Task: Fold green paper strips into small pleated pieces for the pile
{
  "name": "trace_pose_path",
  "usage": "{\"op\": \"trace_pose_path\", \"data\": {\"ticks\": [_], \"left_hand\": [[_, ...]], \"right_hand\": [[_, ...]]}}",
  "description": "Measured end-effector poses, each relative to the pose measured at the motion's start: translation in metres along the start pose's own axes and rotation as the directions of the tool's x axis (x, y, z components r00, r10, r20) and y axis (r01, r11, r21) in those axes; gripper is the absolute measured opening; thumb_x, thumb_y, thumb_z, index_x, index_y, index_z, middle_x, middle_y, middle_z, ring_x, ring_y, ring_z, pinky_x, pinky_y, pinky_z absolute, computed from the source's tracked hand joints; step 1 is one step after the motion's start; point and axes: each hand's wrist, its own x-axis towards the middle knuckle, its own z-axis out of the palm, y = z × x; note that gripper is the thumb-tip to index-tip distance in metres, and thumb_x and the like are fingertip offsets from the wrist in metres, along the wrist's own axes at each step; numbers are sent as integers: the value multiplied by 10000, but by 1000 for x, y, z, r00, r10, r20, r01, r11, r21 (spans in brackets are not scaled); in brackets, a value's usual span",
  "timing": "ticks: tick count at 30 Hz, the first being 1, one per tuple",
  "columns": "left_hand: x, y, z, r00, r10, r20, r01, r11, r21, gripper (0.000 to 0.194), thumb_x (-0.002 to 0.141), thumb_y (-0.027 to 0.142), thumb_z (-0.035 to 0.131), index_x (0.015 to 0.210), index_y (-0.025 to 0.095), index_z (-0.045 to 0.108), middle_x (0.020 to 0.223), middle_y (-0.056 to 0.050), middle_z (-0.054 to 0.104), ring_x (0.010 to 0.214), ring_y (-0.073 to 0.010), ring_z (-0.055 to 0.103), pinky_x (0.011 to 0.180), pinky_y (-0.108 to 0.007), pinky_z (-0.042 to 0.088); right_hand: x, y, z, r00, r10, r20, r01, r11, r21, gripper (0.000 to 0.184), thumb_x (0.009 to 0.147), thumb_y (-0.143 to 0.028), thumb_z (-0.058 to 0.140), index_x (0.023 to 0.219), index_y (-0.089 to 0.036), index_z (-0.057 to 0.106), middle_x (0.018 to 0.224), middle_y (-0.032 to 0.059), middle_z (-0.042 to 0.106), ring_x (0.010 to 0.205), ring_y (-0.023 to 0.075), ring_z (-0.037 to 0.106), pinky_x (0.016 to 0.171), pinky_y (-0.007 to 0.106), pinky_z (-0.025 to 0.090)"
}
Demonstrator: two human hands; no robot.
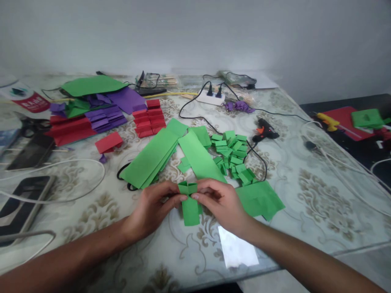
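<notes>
A piece of green paper [191, 211] with a folded top is pinched between both hands over the table. My left hand [159, 201] grips the left side of its fold with thumb and forefinger. On the other side, my right hand [218, 199] holds the fold the same way. Long green paper strips [154, 156] lie fanned out behind the left hand, and another green strip [200, 156] slants down behind the right one. A heap of small folded green pieces [233, 152] sits farther right. Beside my right wrist rests a creased green sheet [259, 199].
A black glue gun [265, 130] lies at the right, its cord near a white power strip [210, 97]. Red folded papers [149, 118], purple papers [106, 118] and scissors [30, 124] are at the back left. A phone [23, 203] and white cables occupy the left edge.
</notes>
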Motion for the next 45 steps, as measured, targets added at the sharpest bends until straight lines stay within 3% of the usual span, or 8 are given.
{"op": "trace_pose_path", "data": {"ticks": [4, 6, 12, 21, 28, 33, 41, 45], "left_hand": [[-2, -1, 0, 999, 31, -5, -31, 999, -25, 88, 935, 277, 763, 932, 208, 708, 785, 2, 741, 679, -142, 685, 643, -226, 543], [-2, -1, 0, 999, 53, 3, -52, 997, -50, 147, 913, 229, 777, 1038, 212, 702, 875, -16, 761, 751, -154, 718, 698, -233, 576], [-2, 0, -2, 989, 147, -19, -147, 988, -39, 154, 909, 107, 717, 1010, 221, 696, 895, -10, 754, 757, -134, 703, 709, -212, 575], [0, 0, -3, 981, 193, -17, -193, 981, -27, 103, 923, 130, 725, 968, 221, 708, 881, -26, 766, 768, -167, 729, 694, -253, 594], [0, -2, -3, 976, 215, -28, -215, 977, -2, 51, 938, 242, 762, 963, 264, 724, 828, -29, 780, 723, -206, 745, 619, -304, 602], [-2, -1, 0, 969, 223, -107, -211, 971, 114, 97, 906, 286, 812, 940, 240, 734, 783, 5, 778, 657, -172, 725, 599, -272, 589], [-4, -1, 1, 982, 172, -80, -168, 984, 55, 88, 969, 220, 711, 1032, 207, 651, 862, -3, 743, 736, -138, 741, 663, -206, 617], [-3, 0, 2, 972, 220, -80, -213, 973, 85, 91, 968, 191, 708, 1040, 210, 656, 869, 4, 747, 745, -126, 736, 700, -192, 612]], "right_hand": [[1, -2, 0, 999, -51, -5, 51, 998, 38, 62, 864, -273, 813, 872, -221, 780, 1049, 59, 805, 864, 189, 759, 767, 307, 619], [0, -5, -1, 997, -82, -5, 82, 996, 33, 19, 864, -237, 809, 877, -228, 800, 1081, 65, 807, 907, 195, 766, 776, 305, 621], [-2, -13, -3, 986, -165, 14, 165, 985, -46, 179, 844, -104, 766, 902, -261, 829, 1069, 50, 815, 977, 212, 768, 884, 356, 626], [-1, -9, -2, 992, -122, 1, 122, 992, -9, 159, 823, -126, 802, 902, -256, 848, 1038, 46, 824, 908, 192, 780, 778, 288, 630], [-2, -7, -1, 997, -79, 14, 79, 997, 12, 68, 818, -233, 853, 883, -221, 839, 849, 36, 829, 724, 167, 770, 676, 237, 624], [-3, -6, 2, 996, -82, -27, 82, 997, -9, 74, 813, -253, 863, 839, -209, 810, 775, 26, 816, 650, 154, 746, 616, 224, 606], [-4, -8, 4, 992, -107, -63, 103, 993, -65, 113, 825, -222, 844, 778, -202, 743, 734, 8, 781, 620, 129, 711, 596, 209, 578], [-4, -6, 5, 990, -110, -86, 109, 994, -9, 157, 814, -201, 851, 884, -218, 711, 749, -12, 767, 681, 131, 736, 639, 204, 594]]}}
